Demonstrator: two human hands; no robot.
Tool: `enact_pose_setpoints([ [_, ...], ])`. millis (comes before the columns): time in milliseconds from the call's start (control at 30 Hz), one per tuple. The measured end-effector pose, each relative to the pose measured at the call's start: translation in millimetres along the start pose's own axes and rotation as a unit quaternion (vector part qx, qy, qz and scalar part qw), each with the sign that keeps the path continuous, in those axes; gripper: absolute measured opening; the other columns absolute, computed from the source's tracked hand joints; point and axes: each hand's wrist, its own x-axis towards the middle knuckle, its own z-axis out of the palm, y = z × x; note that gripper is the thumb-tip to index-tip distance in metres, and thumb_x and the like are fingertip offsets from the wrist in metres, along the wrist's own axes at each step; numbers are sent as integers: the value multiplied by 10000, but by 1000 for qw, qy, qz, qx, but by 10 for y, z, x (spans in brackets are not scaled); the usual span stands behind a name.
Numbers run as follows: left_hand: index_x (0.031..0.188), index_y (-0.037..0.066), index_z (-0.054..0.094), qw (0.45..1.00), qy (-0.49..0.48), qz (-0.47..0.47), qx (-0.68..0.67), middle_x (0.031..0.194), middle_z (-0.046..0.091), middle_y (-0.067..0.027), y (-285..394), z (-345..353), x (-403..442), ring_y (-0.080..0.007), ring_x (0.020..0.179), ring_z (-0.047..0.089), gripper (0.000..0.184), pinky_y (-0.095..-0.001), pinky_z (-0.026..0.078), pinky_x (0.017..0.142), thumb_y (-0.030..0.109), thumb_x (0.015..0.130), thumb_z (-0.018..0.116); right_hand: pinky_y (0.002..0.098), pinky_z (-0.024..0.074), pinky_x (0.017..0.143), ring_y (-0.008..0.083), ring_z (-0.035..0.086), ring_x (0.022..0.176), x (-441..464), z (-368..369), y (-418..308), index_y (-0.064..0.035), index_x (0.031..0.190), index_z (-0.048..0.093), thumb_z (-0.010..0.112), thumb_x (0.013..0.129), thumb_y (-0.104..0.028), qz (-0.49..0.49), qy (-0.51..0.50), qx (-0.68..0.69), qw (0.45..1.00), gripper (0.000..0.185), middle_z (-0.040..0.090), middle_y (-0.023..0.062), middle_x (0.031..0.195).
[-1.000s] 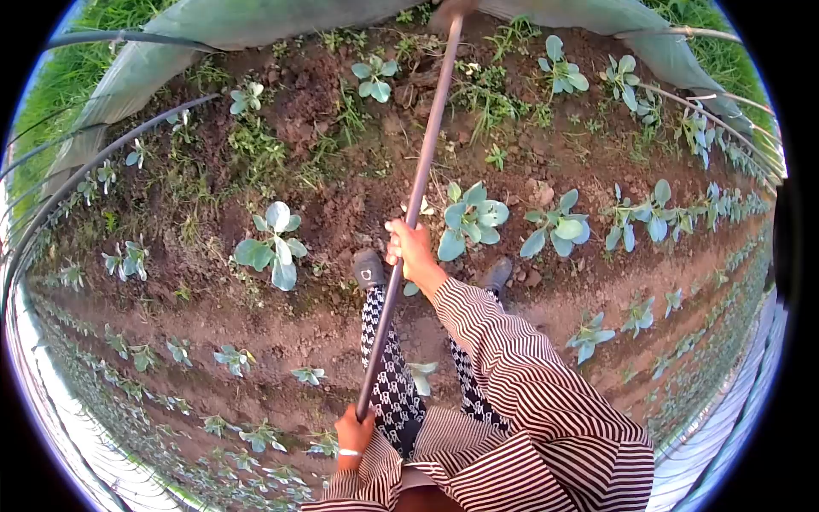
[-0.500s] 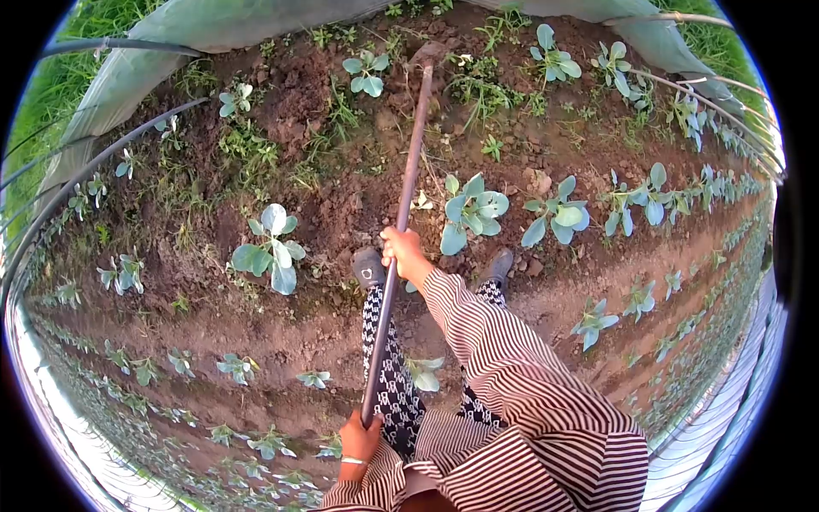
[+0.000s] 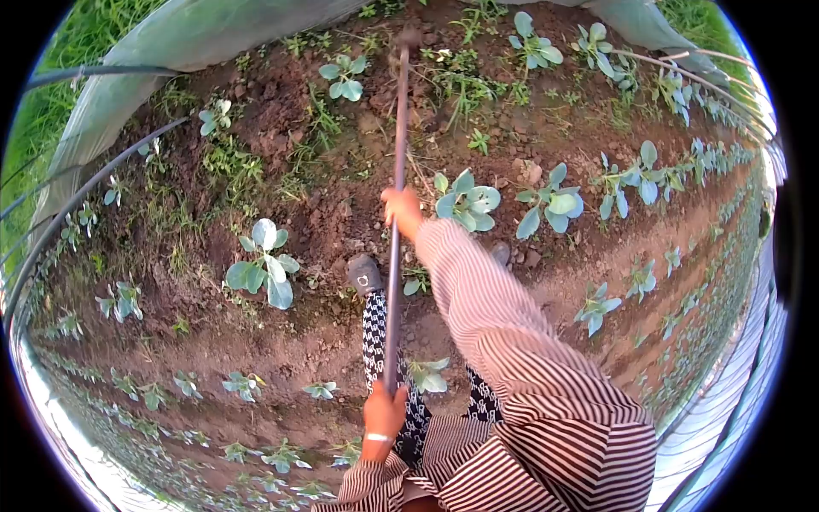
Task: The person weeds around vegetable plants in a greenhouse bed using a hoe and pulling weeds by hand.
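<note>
A long-handled hoe (image 3: 394,299) runs from near my body up to the weedy soil at the top of the view, where its blurred head (image 3: 409,38) shows; I cannot tell whether the head touches the ground. My right hand (image 3: 401,210) is wrapped round the middle of the handle with the arm stretched forward. Lower down, my left hand (image 3: 384,411), a pale band at its wrist, grips the handle's near end. Close to the right hand grows a broad-leaved, cabbage-like plant (image 3: 467,201). Another such plant (image 3: 264,264) stands left of the handle.
My shoe (image 3: 364,274) is just left of the handle, and the other is partly hidden by my sleeve. Small weeds (image 3: 465,85) and a young plant (image 3: 344,78) flank the hoe head. Plastic sheeting (image 3: 222,38) and curved hoops (image 3: 77,205) edge the bed. Plant rows extend both ways.
Both hands have moved forward with the hoe, and its handle now stands more nearly vertical in view. The hoe head has shifted up and left and is blurred. The view has moved slightly.
</note>
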Motion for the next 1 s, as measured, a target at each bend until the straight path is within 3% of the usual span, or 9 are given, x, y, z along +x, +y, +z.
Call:
enact_pose_setpoints([
  [133,755,14,513,994,65,-62,63,634,599,-219,-660,-180,-511,-417,603,599,371,-483,465,548,336,745,698,310,367,301,129,406,344,-795,66,459,-43,690,440,617,740,-101,158,-33,172,972,193,424,29,504],
  [267,749,27,508,991,96,-41,80,594,572,-214,-721,-19,-524,-414,580,590,369,-459,457,519,337,735,709,291,329,326,95,351,349,-901,-79,290,-83,722,429,621,737,-100,155,-76,196,965,193,367,-16,506],
  [533,747,6,595,998,62,-3,32,617,605,-177,-107,299,466,-314,572,618,462,-411,466,562,454,701,699,255,423,331,109,439,365,-1146,-738,-1302,-59,826,383,593,797,-88,-212,5,108,971,214,433,6,521],
  [667,812,15,660,1000,-8,-26,-6,636,624,-154,544,556,852,-256,563,617,479,-389,490,588,486,725,677,281,375,283,136,453,348,-584,-1165,-1691,-23,844,383,568,788,-80,-253,77,57,963,202,451,38,514],
  [767,907,-17,625,987,-73,-18,-143,696,637,-162,1117,917,656,-234,561,615,496,-370,508,575,458,767,661,295,415,329,161,502,372,359,-1583,-1555,35,875,451,593,763,-98,-200,93,-23,975,225,498,76,523],
  [833,927,-42,590,956,-219,-134,-141,720,636,-165,1136,1263,186,-216,543,600,482,-358,506,535,413,786,662,326,450,371,199,556,407,686,-1880,-859,73,887,499,595,762,-111,-118,152,-307,932,243,559,129,573],
  [900,842,-29,601,994,-94,-3,-64,689,630,-152,821,1263,-102,-204,529,595,428,-361,492,513,387,778,677,355,467,414,231,589,435,150,-1732,-806,104,894,517,600,764,-147,-66,148,-194,968,294,585,161,605],
  [933,840,-11,624,989,-120,-85,-28,677,629,-158,884,1037,-186,-235,552,613,418,-370,488,539,397,765,680,343,445,384,219,554,399,18,-1695,-790,80,842,507,593,777,-142,-46,119,-198,972,247,569,144,582],
  [1000,828,9,633,995,-83,-46,10,663,623,-176,843,836,-326,-302,603,630,389,-392,491,578,386,746,685,337,395,334,181,495,372,-121,-1694,-648,-3,791,441,582,786,-104,-69,58,-42,995,174,517,88,551],
])
